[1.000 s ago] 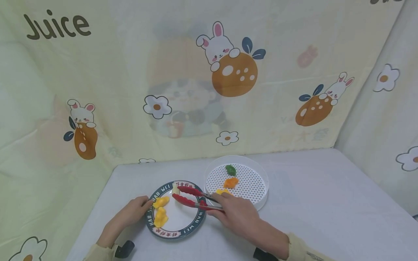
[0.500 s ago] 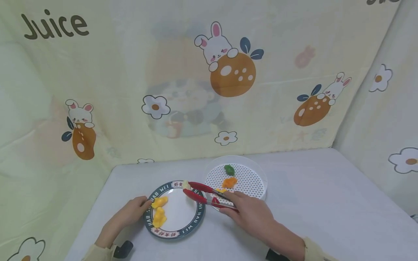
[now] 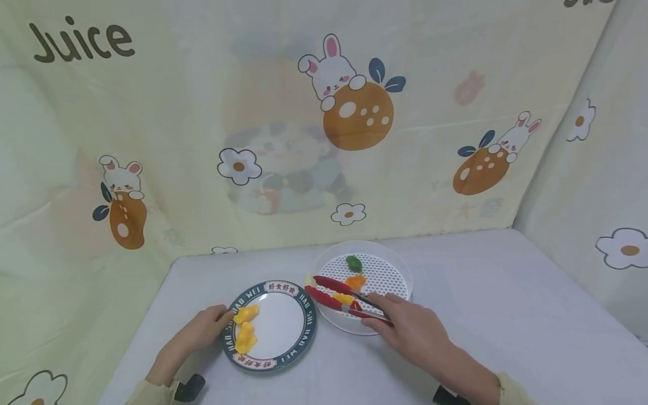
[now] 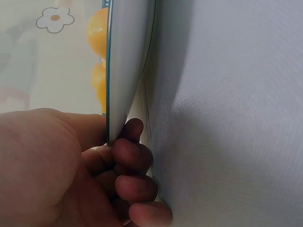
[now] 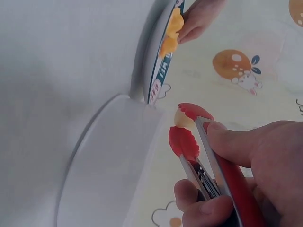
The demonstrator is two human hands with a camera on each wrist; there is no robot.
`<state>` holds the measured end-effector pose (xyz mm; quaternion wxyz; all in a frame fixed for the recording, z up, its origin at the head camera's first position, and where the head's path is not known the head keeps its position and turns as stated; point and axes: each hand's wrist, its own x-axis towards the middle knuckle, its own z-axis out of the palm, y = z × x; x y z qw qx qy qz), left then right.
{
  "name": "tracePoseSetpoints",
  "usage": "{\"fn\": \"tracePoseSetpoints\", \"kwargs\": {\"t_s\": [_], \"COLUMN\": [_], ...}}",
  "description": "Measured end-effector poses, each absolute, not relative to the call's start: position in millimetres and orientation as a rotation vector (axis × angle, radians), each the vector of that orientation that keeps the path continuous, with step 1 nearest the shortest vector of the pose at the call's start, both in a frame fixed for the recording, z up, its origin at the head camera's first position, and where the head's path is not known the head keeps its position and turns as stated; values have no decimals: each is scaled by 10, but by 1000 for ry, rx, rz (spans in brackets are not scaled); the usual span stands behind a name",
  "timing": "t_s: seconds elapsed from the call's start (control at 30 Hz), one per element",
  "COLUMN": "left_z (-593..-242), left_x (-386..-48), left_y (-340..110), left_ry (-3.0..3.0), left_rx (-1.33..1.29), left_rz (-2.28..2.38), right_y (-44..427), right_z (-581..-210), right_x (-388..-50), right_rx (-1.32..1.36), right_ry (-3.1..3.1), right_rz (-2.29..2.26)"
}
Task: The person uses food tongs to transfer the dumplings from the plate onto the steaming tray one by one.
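Observation:
My left hand (image 3: pixel 204 327) pinches the left rim of a round plate (image 3: pixel 283 337) with a dark green patterned border; in the left wrist view the thumb is on top and fingers curl beneath. Two yellow dumpling-like pieces (image 3: pixel 246 337) lie at the plate's left side. My right hand (image 3: pixel 412 329) grips red-tipped metal tongs (image 3: pixel 329 298). Between the tong tips is a small pale cream piece (image 5: pixel 183 119), its kind unclear. The tongs are over the left edge of a white perforated round tray (image 3: pixel 387 275). On that tray lie a green piece (image 3: pixel 354 263), an orange piece (image 3: pixel 356 282) and a yellow piece (image 3: pixel 343 298).
Plate and tray stand side by side on a white-covered table (image 3: pixel 481 304). The tray has a raised wall (image 5: pixel 111 156). Behind the table hangs a printed curtain (image 3: pixel 405 180) with rabbits and fruit; another curtain side (image 3: pixel 597 185) closes the right.
My right hand has carried the tongs and the pale piece rightward, from above the plate to the tray's left edge. The left hand stays on the plate's rim.

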<state>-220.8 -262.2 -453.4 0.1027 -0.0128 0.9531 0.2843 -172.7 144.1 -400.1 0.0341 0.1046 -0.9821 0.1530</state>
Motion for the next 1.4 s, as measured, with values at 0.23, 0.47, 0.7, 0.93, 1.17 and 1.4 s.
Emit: {"fn": "tracePoseSetpoints", "kwargs": {"t_s": [0.23,0.47,0.7,0.93,1.17,1.4], "left_z": [-4564,-4563,-4559,-4558,-4567,-4548], "left_x": [-2219,-2224,-2239,-2230,-2228,-2228], "left_y": [-2632,-2626,-2613,-2621,-2622,-2619], "left_ry": [2814,2816,2810,2809,2805,2807], "left_rx": [-46,-38,-42,-61,-52,-58], "left_rz": [836,837,827,824,838,829], "right_y": [1651,1934,2174,2221,2246,2240], "right_z": [-3947,-3893,-3879,-3868,-3870,-3902], "right_x": [-1760,-1808,-1856,-1945,-2043,-2096], "right_rx": [324,322,320,281,260,297], "right_ry": [-2994,-2983,-2991,-3057,-3085,-3087], "right_rz": [483,471,428,401,360,350]}}
